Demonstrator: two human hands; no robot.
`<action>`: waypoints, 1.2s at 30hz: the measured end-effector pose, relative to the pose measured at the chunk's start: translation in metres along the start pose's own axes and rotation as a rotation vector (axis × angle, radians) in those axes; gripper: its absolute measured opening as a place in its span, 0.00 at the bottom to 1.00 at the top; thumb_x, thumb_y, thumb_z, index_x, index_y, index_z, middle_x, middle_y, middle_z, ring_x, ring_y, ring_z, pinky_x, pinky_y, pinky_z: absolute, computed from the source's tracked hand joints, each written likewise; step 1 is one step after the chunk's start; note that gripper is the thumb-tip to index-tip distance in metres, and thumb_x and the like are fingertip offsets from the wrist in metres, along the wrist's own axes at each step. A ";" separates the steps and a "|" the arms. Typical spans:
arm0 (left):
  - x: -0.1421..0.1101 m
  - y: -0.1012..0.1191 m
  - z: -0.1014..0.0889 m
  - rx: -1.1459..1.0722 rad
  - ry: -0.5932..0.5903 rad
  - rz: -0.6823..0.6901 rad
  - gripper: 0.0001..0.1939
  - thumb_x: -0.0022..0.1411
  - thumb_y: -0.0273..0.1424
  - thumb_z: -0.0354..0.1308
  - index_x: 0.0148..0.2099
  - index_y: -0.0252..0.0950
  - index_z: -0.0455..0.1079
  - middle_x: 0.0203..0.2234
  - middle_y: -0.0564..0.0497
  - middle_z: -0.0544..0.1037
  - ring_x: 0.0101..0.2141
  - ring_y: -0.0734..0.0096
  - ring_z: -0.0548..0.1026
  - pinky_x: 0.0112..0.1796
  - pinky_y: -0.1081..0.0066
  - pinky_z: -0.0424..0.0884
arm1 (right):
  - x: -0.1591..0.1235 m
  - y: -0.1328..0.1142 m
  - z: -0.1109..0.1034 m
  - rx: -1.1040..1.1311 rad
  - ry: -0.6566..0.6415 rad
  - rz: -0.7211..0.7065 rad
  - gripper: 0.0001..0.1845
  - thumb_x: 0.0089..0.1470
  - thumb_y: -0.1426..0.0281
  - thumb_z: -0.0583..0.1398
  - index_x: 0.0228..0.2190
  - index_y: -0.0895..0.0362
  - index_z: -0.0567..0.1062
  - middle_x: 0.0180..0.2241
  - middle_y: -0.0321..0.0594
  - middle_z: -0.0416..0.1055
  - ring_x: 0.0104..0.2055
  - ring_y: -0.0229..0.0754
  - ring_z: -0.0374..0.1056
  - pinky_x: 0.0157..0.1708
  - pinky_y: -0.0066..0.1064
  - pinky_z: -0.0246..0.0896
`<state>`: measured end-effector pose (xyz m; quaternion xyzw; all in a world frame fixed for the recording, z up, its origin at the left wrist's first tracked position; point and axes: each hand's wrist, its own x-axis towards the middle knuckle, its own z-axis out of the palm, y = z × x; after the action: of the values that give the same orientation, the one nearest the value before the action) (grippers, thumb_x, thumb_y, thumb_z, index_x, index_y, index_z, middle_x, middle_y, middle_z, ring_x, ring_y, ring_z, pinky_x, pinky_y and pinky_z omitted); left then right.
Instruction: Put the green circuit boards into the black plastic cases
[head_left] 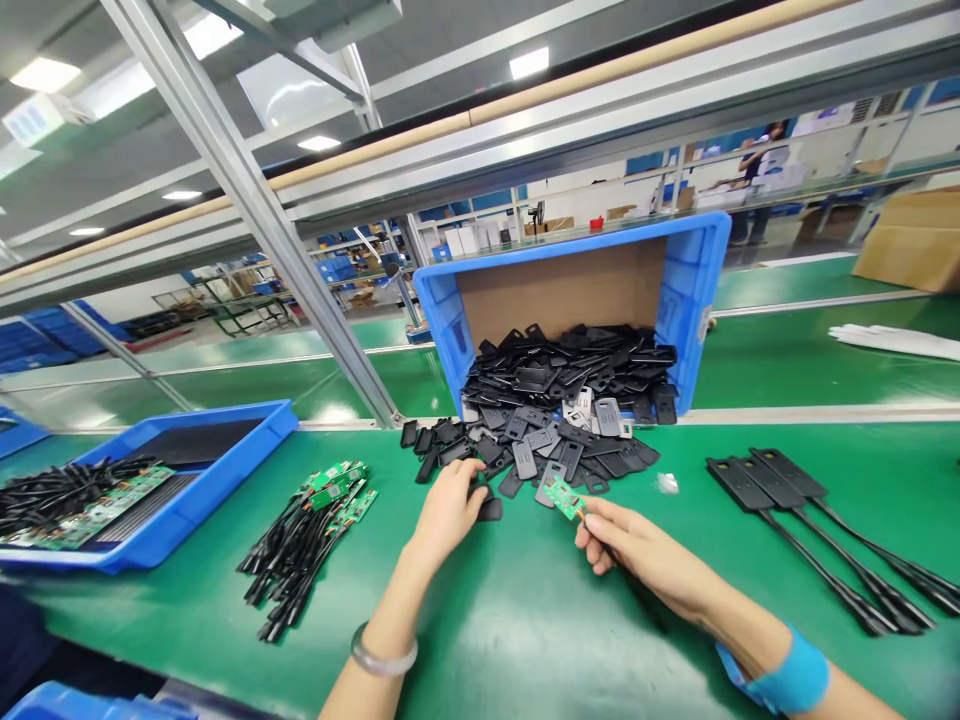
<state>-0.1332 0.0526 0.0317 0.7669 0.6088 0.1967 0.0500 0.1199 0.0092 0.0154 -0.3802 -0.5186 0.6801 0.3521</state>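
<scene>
My left hand (448, 510) reaches into the near edge of a spill of black plastic housings (525, 450), its fingers curled round one black housing piece (486, 500). My right hand (626, 545) is closed in a pinch on a small green circuit board (564, 496), whose black cable runs back under the palm. Both hands hover just above the green mat, a short distance apart.
A blue bin (686, 290) lies tipped on its side, pouring housings out. A bundle of cabled green boards (307, 535) lies to the left, beside a blue tray (225, 450) holding more. Three finished black cabled units (795, 510) lie to the right. A slanted metal post (300, 280) rises behind.
</scene>
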 end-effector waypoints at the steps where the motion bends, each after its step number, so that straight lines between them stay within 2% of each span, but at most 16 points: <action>1: 0.008 -0.005 0.003 0.044 0.020 -0.014 0.12 0.58 0.26 0.50 0.46 0.36 0.65 0.38 0.46 0.71 0.41 0.63 0.70 0.44 0.63 0.67 | 0.000 -0.002 -0.001 -0.049 0.025 -0.024 0.22 0.53 0.52 0.56 0.40 0.57 0.67 0.30 0.37 0.67 0.27 0.34 0.62 0.28 0.27 0.60; 3: 0.023 -0.010 0.009 0.073 0.031 -0.038 0.12 0.59 0.26 0.49 0.46 0.35 0.66 0.37 0.45 0.70 0.41 0.63 0.70 0.44 0.63 0.66 | 0.000 -0.004 -0.003 -0.125 0.062 -0.066 0.24 0.53 0.52 0.55 0.43 0.57 0.65 0.28 0.34 0.65 0.24 0.33 0.57 0.23 0.25 0.55; 6: 0.038 -0.010 0.014 0.122 -0.005 -0.045 0.12 0.56 0.23 0.53 0.43 0.37 0.69 0.35 0.48 0.69 0.39 0.64 0.70 0.42 0.66 0.66 | 0.002 -0.004 -0.005 -0.202 0.084 -0.108 0.22 0.54 0.53 0.54 0.43 0.57 0.65 0.25 0.33 0.65 0.22 0.32 0.54 0.20 0.24 0.50; 9: 0.044 0.000 0.013 0.160 -0.033 -0.044 0.07 0.56 0.24 0.54 0.38 0.37 0.70 0.32 0.49 0.68 0.36 0.64 0.71 0.38 0.68 0.66 | 0.004 -0.003 -0.006 -0.271 0.109 -0.146 0.21 0.54 0.55 0.53 0.42 0.57 0.65 0.24 0.34 0.65 0.22 0.33 0.55 0.21 0.25 0.50; 12: 0.038 0.019 0.007 0.174 -0.033 -0.017 0.07 0.60 0.26 0.50 0.40 0.38 0.68 0.33 0.49 0.68 0.34 0.66 0.71 0.35 0.70 0.66 | 0.004 -0.004 -0.008 -0.306 0.154 -0.188 0.19 0.55 0.55 0.53 0.39 0.57 0.65 0.25 0.34 0.65 0.22 0.34 0.55 0.21 0.25 0.51; 15: 0.022 0.042 0.002 0.122 -0.083 0.112 0.08 0.62 0.28 0.48 0.41 0.41 0.66 0.35 0.51 0.68 0.33 0.69 0.71 0.35 0.72 0.65 | 0.004 -0.005 -0.012 -0.347 0.270 -0.245 0.17 0.55 0.55 0.53 0.37 0.56 0.65 0.22 0.31 0.59 0.21 0.33 0.52 0.19 0.25 0.47; 18: 0.004 0.058 0.004 0.057 -0.227 0.344 0.08 0.62 0.26 0.47 0.40 0.41 0.67 0.34 0.52 0.69 0.34 0.70 0.70 0.34 0.74 0.65 | 0.004 -0.008 -0.018 -0.369 0.341 -0.272 0.17 0.54 0.55 0.53 0.37 0.56 0.65 0.19 0.28 0.53 0.19 0.33 0.48 0.18 0.25 0.43; 20: -0.003 0.061 0.009 0.053 -0.309 0.444 0.09 0.61 0.24 0.47 0.38 0.41 0.68 0.33 0.52 0.69 0.33 0.70 0.70 0.34 0.73 0.64 | 0.005 -0.010 -0.020 -0.366 0.349 -0.280 0.17 0.54 0.56 0.53 0.37 0.57 0.64 0.20 0.29 0.54 0.20 0.33 0.49 0.18 0.25 0.44; 22: -0.008 0.061 0.014 0.025 -0.330 0.473 0.12 0.60 0.22 0.46 0.36 0.40 0.68 0.33 0.52 0.69 0.34 0.69 0.69 0.35 0.72 0.64 | 0.005 -0.012 -0.022 -0.376 0.361 -0.283 0.16 0.54 0.57 0.53 0.37 0.57 0.64 0.21 0.30 0.56 0.21 0.34 0.52 0.19 0.25 0.47; 24: -0.011 0.061 0.019 -0.069 -0.288 0.440 0.12 0.60 0.21 0.45 0.38 0.39 0.67 0.35 0.51 0.70 0.37 0.69 0.69 0.38 0.71 0.64 | 0.005 -0.012 -0.022 -0.399 0.370 -0.292 0.15 0.54 0.59 0.53 0.38 0.57 0.65 0.22 0.32 0.59 0.22 0.35 0.55 0.20 0.25 0.51; 26: -0.014 0.063 0.025 -0.153 -0.224 0.361 0.08 0.60 0.30 0.51 0.42 0.39 0.65 0.37 0.49 0.70 0.39 0.65 0.68 0.41 0.67 0.65 | 0.005 -0.011 -0.022 -0.437 0.375 -0.315 0.14 0.54 0.60 0.53 0.38 0.57 0.66 0.24 0.34 0.62 0.25 0.36 0.58 0.23 0.27 0.56; 28: -0.017 0.067 0.032 -0.146 -0.176 0.276 0.21 0.51 0.41 0.60 0.44 0.36 0.64 0.37 0.47 0.70 0.40 0.58 0.67 0.41 0.61 0.65 | 0.005 -0.010 -0.021 -0.490 0.385 -0.341 0.13 0.54 0.62 0.53 0.38 0.57 0.68 0.27 0.36 0.65 0.28 0.38 0.61 0.27 0.28 0.59; 29: -0.018 0.068 0.036 -0.125 -0.164 0.247 0.24 0.46 0.44 0.63 0.43 0.35 0.65 0.36 0.46 0.70 0.39 0.56 0.67 0.40 0.59 0.66 | 0.005 -0.009 -0.020 -0.521 0.388 -0.347 0.13 0.54 0.63 0.53 0.38 0.57 0.68 0.28 0.37 0.66 0.29 0.38 0.62 0.29 0.29 0.61; 32: -0.021 0.071 0.046 -0.193 -0.137 0.180 0.17 0.46 0.37 0.63 0.38 0.35 0.66 0.34 0.47 0.70 0.37 0.57 0.67 0.39 0.59 0.65 | 0.004 -0.006 -0.020 -0.603 0.362 -0.346 0.11 0.54 0.66 0.53 0.39 0.57 0.68 0.29 0.37 0.66 0.30 0.39 0.63 0.31 0.30 0.62; 34: -0.021 0.071 0.049 -0.416 -0.139 0.097 0.13 0.49 0.31 0.60 0.38 0.36 0.66 0.31 0.50 0.70 0.34 0.63 0.68 0.36 0.65 0.66 | 0.004 -0.004 -0.020 -0.649 0.332 -0.347 0.10 0.54 0.68 0.54 0.39 0.56 0.68 0.29 0.37 0.67 0.31 0.39 0.64 0.31 0.30 0.62; 36: -0.020 0.070 0.050 -0.756 -0.177 -0.035 0.13 0.49 0.29 0.60 0.39 0.36 0.65 0.30 0.52 0.70 0.31 0.69 0.69 0.32 0.70 0.66 | 0.003 -0.003 -0.020 -0.692 0.317 -0.362 0.09 0.54 0.69 0.54 0.38 0.56 0.69 0.30 0.37 0.68 0.32 0.39 0.65 0.32 0.30 0.62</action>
<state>-0.0542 0.0234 0.0028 0.6980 0.4994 0.3394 0.3850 0.1363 0.0206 0.0142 -0.4785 -0.7144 0.3260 0.3929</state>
